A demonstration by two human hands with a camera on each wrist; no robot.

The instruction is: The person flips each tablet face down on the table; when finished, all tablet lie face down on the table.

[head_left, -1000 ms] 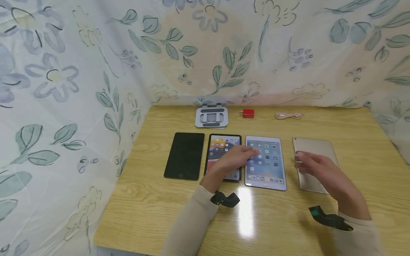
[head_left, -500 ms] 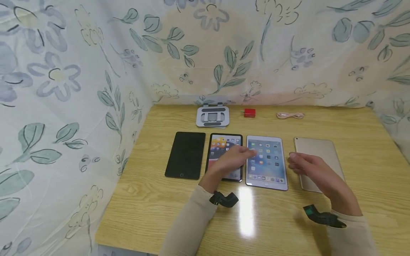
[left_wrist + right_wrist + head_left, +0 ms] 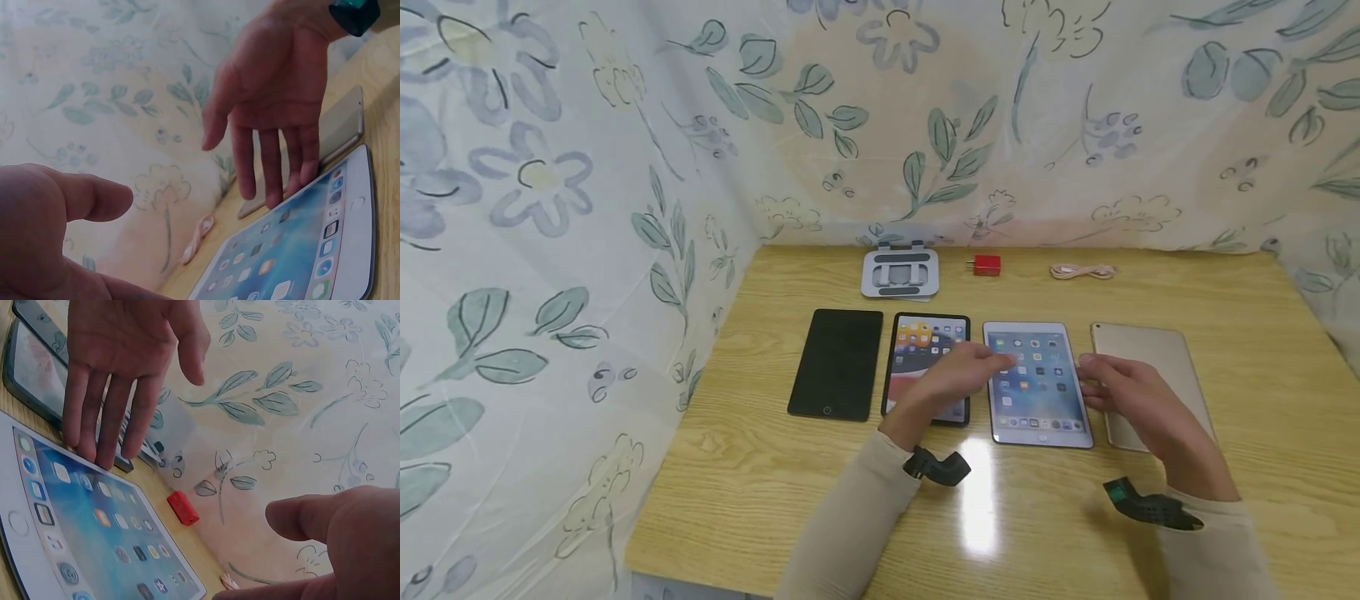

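Note:
A white tablet (image 3: 1041,398) with its home screen lit lies face up on the table between my two hands. My left hand (image 3: 961,372) is at its left edge, fingers straight and thumb raised over the screen in the head view. At the opposite edge is my right hand (image 3: 1126,390), its fingertips right at the rim. In the left wrist view the right hand (image 3: 281,94) shows straight fingers pointing down beside the white tablet (image 3: 275,244). In the right wrist view the left hand's (image 3: 122,375) straight fingers reach down to the other edge.
Left of the white tablet lie a lit black-framed tablet (image 3: 917,354) and a dark-screened black tablet (image 3: 837,365). A gold tablet (image 3: 1153,358), back up, is partly under my right hand. Behind are a folding stand (image 3: 900,273), a red charger plug (image 3: 986,266) and a pink cable (image 3: 1082,272).
The white tablet has slid a little to the right, away from the black-framed one. My left hand has moved right with it; the right hand came left from the gold tablet to its edge.

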